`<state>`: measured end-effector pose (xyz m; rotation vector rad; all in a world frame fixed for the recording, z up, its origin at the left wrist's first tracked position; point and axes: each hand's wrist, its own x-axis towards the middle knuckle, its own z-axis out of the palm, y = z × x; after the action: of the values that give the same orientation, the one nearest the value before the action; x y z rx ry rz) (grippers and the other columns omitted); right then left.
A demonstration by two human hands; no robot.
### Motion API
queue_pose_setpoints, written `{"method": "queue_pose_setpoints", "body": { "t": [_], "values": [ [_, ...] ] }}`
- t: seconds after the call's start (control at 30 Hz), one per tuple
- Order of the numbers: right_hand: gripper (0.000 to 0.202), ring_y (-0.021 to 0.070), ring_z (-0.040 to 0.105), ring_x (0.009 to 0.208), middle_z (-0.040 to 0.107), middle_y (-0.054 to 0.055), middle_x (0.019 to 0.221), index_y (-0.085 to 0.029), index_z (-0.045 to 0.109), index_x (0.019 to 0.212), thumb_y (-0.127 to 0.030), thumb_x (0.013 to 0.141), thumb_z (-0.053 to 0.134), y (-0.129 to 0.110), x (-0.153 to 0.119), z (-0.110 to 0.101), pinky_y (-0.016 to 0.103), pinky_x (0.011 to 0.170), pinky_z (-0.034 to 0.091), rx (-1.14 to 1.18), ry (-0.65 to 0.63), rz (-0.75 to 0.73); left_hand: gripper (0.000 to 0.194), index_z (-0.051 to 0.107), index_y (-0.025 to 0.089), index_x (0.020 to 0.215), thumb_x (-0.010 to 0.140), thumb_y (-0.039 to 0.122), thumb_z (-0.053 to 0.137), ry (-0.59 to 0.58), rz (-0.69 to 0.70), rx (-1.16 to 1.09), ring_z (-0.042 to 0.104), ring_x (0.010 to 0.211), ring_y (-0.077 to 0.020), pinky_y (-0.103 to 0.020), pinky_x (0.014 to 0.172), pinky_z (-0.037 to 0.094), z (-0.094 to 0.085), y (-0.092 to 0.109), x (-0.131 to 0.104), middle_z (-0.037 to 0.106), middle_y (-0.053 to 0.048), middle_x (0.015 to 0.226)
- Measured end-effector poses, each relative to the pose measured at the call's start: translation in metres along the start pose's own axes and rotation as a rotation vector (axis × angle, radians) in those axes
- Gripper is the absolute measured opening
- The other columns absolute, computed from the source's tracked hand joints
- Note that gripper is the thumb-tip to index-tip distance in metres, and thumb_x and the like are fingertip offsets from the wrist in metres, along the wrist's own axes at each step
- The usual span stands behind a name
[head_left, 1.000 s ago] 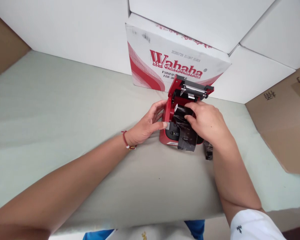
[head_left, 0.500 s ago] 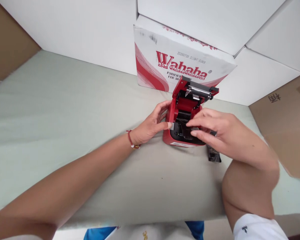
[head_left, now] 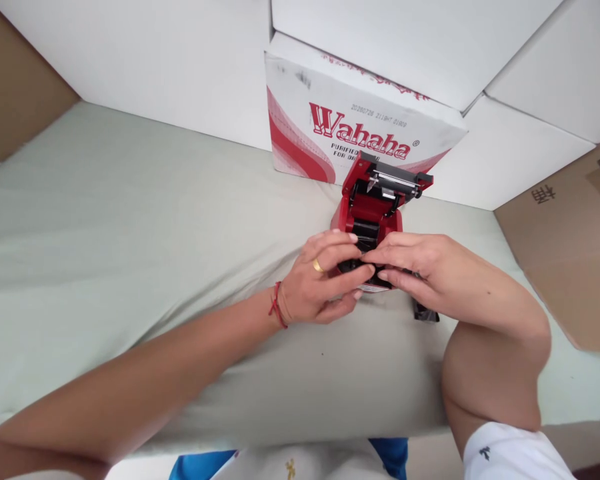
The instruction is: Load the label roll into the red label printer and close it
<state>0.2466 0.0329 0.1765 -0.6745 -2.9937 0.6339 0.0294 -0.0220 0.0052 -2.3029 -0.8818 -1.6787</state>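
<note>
A small red-and-black printer (head_left: pixel 345 220) stands with its hinged lid (head_left: pixel 395 179) raised. A dark roll (head_left: pixel 366 231) lies inside, and a black film strip runs from it toward the front. My left hand (head_left: pixel 325 277), wearing a ring and a red bracelet, reaches over the front left, fingers outstretched and slightly apart; its thumb is hidden. My right hand (head_left: pixel 420 267) pinches the black film strip between thumb and fingers at the front right. The fingertips of both hands almost meet over the strip and cover much of it.
Right behind the printer stands a white and red Wahaha carton (head_left: pixel 300 127). White panels (head_left: pixel 180 67) rise at the back, and a brown cardboard sheet (head_left: pixel 565 247) stands at right. A crumpled black piece (head_left: pixel 425 312) lies on the green cloth (head_left: pixel 180 193) beside the printer.
My left hand has left the printer's left side and come round to the front, over the black strip. My right hand stays at the strip, its fingertips slightly further left.
</note>
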Motion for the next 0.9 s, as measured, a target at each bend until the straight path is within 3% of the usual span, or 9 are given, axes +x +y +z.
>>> {"method": "queue_pose_setpoints", "body": {
  "t": [0.07,0.13,0.2,0.27,0.37,0.43,0.6,0.77,0.9],
  "values": [
    [0.031,0.0202,0.08,0.093,0.084,0.006,0.11,-0.023,0.085,0.123,-0.021,0.109,0.057,-0.001,-0.002,-0.002,0.033,0.082,0.063,0.008,0.065,0.042,0.034,0.073,0.027,0.129,0.095,0.022,0.07,-0.009,0.054,0.035,0.068,0.133,-0.0275,-0.049,0.119,0.057,0.002,0.002,0.001,0.076,-0.008,0.124],
    [0.027,0.0214,0.082,0.099,0.086,0.005,0.114,-0.024,0.085,0.123,-0.026,0.109,0.062,0.0,-0.003,-0.002,0.034,0.091,0.064,0.009,0.314,0.117,0.032,0.075,0.026,0.124,0.094,0.019,0.071,-0.009,0.063,0.061,0.069,0.131,-0.0268,-0.049,0.12,0.057,0.003,0.002,0.0,0.076,-0.008,0.122],
    [0.029,0.0246,0.08,0.117,0.085,0.007,0.128,-0.025,0.084,0.129,-0.033,0.111,0.063,0.008,0.0,-0.001,0.04,0.11,0.061,-0.06,0.612,0.191,0.032,0.075,0.028,0.125,0.094,0.02,0.071,-0.013,0.051,0.053,0.068,0.131,-0.027,-0.05,0.119,0.058,0.004,0.0,-0.001,0.076,-0.008,0.122],
    [0.04,0.0296,0.069,0.143,0.075,0.011,0.152,-0.024,0.076,0.146,-0.04,0.114,0.059,0.023,0.007,0.003,0.05,0.128,0.05,-0.188,0.728,0.245,0.035,0.075,0.032,0.127,0.094,0.021,0.072,-0.026,0.035,0.021,0.068,0.133,-0.0274,-0.051,0.118,0.058,0.004,-0.002,-0.003,0.076,-0.007,0.123],
    [0.06,0.0351,0.049,0.164,0.056,0.016,0.174,-0.021,0.055,0.168,-0.047,0.114,0.052,0.048,0.016,0.008,0.061,0.136,0.038,-0.307,0.584,0.314,0.04,0.075,0.038,0.132,0.094,0.023,0.074,-0.063,-0.003,-0.048,0.066,0.137,-0.0289,-0.054,0.12,0.057,0.005,-0.004,-0.007,0.076,-0.006,0.129],
    [0.062,0.0359,0.05,0.163,0.055,0.016,0.174,-0.022,0.054,0.169,-0.049,0.114,0.051,0.056,0.017,0.009,0.061,0.134,0.04,-0.304,0.521,0.333,0.043,0.074,0.041,0.134,0.095,0.024,0.075,-0.087,-0.031,-0.084,0.065,0.141,-0.0298,-0.056,0.122,0.056,0.005,-0.005,-0.01,0.075,-0.005,0.132],
    [0.046,0.0343,0.07,0.139,0.075,0.013,0.151,-0.022,0.072,0.151,-0.04,0.112,0.053,0.035,0.004,-0.001,0.054,0.121,0.053,-0.278,0.474,0.325,0.044,0.075,0.045,0.135,0.094,0.028,0.078,-0.101,-0.058,-0.103,0.06,0.147,-0.0326,-0.06,0.126,0.053,0.004,-0.006,-0.014,0.073,-0.005,0.139],
    [0.036,0.0297,0.081,0.114,0.086,0.009,0.123,-0.023,0.085,0.114,-0.029,0.111,0.05,0.008,-0.004,-0.002,0.042,0.096,0.061,-0.339,0.182,0.309,0.045,0.074,0.046,0.134,0.092,0.027,0.077,-0.087,-0.057,-0.075,0.06,0.149,-0.0335,-0.063,0.127,0.051,0.004,-0.006,-0.013,0.071,-0.004,0.141],
    [0.037,0.0308,0.083,0.105,0.088,0.009,0.106,-0.021,0.082,0.095,-0.024,0.11,0.049,0.001,-0.001,0.001,0.04,0.081,0.058,-0.432,0.05,0.371,0.042,0.074,0.039,0.133,0.093,0.024,0.074,-0.07,-0.016,-0.046,0.065,0.144,-0.03,-0.058,0.127,0.052,0.005,-0.005,-0.01,0.071,-0.006,0.137]
  ]
}}
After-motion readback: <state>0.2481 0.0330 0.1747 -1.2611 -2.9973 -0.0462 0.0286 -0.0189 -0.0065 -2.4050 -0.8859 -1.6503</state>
